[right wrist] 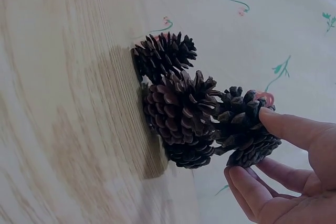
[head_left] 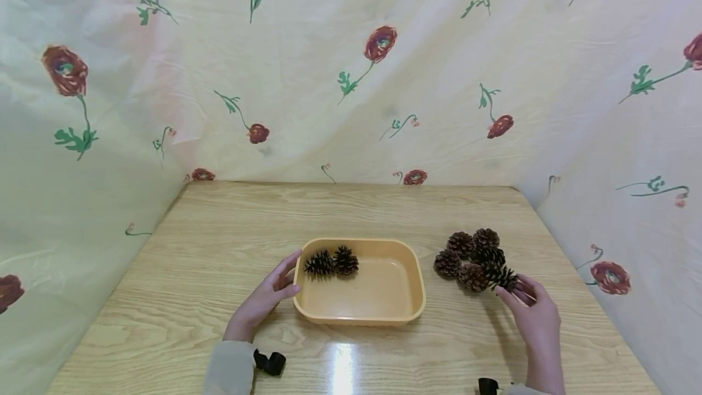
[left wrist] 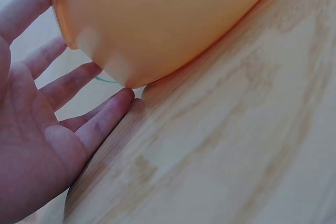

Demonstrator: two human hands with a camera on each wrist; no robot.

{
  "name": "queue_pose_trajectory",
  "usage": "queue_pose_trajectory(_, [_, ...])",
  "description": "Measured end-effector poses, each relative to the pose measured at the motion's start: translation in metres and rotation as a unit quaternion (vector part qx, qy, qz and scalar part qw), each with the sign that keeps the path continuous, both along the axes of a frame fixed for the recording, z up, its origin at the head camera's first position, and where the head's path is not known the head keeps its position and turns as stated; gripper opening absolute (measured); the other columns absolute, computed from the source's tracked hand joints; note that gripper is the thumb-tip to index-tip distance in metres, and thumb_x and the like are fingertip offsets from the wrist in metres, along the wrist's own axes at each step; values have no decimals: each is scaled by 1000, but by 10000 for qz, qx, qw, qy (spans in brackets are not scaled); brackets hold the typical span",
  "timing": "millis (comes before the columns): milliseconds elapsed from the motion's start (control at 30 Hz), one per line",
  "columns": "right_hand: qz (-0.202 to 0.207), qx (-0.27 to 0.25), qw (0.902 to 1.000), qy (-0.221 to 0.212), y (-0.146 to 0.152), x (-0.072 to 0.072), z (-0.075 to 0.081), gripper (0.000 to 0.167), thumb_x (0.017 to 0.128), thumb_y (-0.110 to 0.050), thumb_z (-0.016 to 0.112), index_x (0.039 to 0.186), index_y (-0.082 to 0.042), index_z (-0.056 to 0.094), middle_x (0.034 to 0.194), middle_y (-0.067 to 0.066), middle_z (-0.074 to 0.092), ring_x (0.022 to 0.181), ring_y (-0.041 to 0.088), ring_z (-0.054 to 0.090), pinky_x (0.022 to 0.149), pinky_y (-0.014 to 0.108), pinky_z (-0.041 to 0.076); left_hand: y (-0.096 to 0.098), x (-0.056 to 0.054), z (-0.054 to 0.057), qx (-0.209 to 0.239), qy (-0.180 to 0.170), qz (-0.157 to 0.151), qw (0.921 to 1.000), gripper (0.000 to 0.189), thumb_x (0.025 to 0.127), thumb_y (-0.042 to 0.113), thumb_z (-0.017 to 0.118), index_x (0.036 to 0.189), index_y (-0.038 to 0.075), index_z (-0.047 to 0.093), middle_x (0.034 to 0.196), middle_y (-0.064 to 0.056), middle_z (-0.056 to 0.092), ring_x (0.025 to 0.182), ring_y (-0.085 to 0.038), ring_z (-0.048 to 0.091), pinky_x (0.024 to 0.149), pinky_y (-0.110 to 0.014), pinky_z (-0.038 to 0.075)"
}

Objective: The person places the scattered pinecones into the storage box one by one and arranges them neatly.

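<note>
Though spiky-scaled, pinecone (right wrist: 242, 121) in hand (head_left: 540, 311)

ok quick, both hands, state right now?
Left hand: open, fingers touching the side of the orange container.
Right hand: holding a pine cone, pinched between thumb and fingers.

No readable text, label, brand, number or sign in sight from here. None on tray (head_left: 378, 285), none on pine cones (head_left: 472, 277), none on bench (head_left: 164, 309); cloth (head_left: 307, 66) carries only flowers (head_left: 381, 44), no lettering.
</note>
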State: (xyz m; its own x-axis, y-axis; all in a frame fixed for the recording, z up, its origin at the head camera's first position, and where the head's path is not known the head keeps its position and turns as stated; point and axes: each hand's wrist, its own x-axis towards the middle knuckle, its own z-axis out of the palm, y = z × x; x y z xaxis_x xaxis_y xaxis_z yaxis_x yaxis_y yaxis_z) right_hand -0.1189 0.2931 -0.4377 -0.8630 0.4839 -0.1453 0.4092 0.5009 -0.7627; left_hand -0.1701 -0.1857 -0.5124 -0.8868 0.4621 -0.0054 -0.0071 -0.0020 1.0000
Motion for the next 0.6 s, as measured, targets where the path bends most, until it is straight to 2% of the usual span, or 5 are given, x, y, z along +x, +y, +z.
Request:
queue_pose_trajectory(100, [-39,-11,10000,41,-1,1,1,74,92,-40,63,149,-3,34,145,24,43,88,-14,37,66,1,33,0,0,1,-1,-39,17,10000,70,97,9,55,156,24,19,163,-11,15,143,-40,28,113,-49,31])
queue_pose_trajectory(367, [-136,-165,9996,184,-8,3,8,73,93,-37,63,150,-4,32,146,22,41,97,-9,40,64,-4,34,0,0,1,-112,42,10,9999,70,98,9,54,156,22,18,163,-15,14,142,-42,29,113,-46,33])
queue_pose_trajectory(433, [-130,-191,9995,196,-9,3,10,73,93,-37,63,150,-4,32,147,21,41,101,-4,44,64,-4,35,0,0,0,-122,104,1,9999,69,98,8,53,156,21,17,162,-17,13,141,-43,30,112,-46,33])
queue_pose_trajectory(500, [-80,-195,9996,192,-10,3,11,73,93,-37,63,150,-4,32,147,22,40,110,7,50,64,-4,35,0,0,0,-109,132,-6,9999,69,98,8,53,156,20,18,162,-17,13,141,-44,30,112,-47,33])
queue_pose_trajectory(600, [8,-175,9997,173,-11,3,12,74,93,-38,63,150,-4,31,148,23,40,124,24,47,65,-3,33,0,0,0,-78,151,-25,9999,69,98,8,53,156,21,18,163,-16,13,141,-45,29,112,-49,32])
